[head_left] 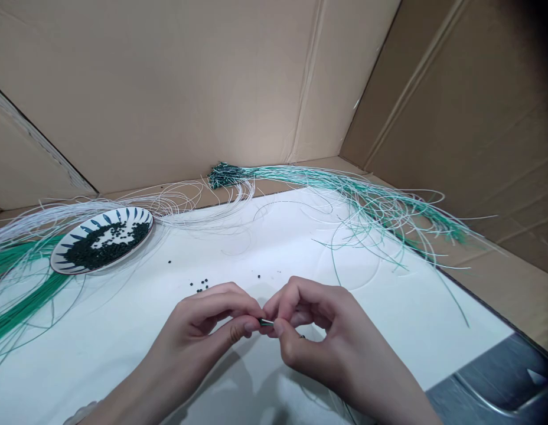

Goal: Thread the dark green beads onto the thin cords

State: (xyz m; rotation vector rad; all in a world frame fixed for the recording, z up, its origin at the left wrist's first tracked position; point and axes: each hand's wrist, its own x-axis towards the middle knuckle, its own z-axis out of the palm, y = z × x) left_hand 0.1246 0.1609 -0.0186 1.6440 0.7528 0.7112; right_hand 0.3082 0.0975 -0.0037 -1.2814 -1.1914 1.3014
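Note:
My left hand (212, 321) and my right hand (316, 324) meet fingertip to fingertip low in the middle of the white sheet (389, 295). Both are closed in a pinch on a small dark green piece (266, 322) held between thumbs and forefingers. I cannot tell whether a thread runs from it. A few loose dark beads (202, 285) lie on the sheet just beyond my left hand.
A blue-and-white patterned plate (143, 217) heaped with dark beads sits at the left. A bundle of green threads (300, 174) fans out from the back to the right, white threads (176, 203) and more green ones spread at the left. Cardboard walls (189, 88) enclose the back and right.

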